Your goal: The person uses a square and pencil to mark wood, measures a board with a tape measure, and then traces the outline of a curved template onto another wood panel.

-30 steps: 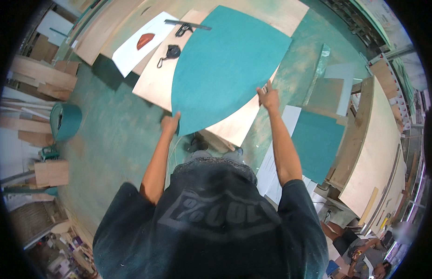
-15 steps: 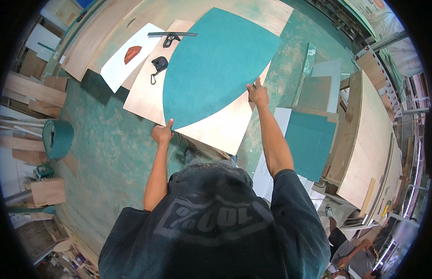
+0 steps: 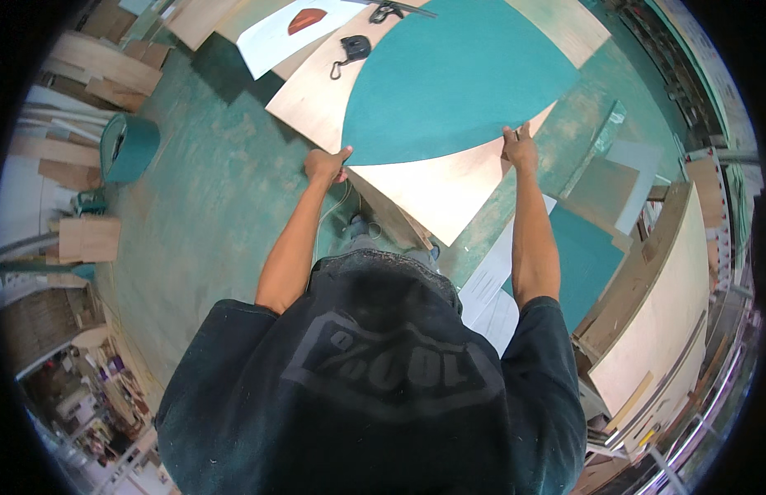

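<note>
So the sheet point(image 3: 457, 91) lies on one pale board point(image 3: 432, 198), its far end cut off up top; your left hand point(image 3: 325, 165) pinches its near corner, fingers half hidden, and your right hand point(image 3: 520, 150) meets its right edge, grip too hard to tell. Count them: one tape point(image 3: 356, 48) just left of the sheet, one square point(image 3: 386, 12), cropped, reaching over it, one paper point(image 3: 271, 41), cropped too, farther left.

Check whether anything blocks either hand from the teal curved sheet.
Nothing visible: left hand is at the near left corner of the teal curved sheet, right hand at its near right edge. The combination square overlaps its far left edge, away from both hands.
</note>
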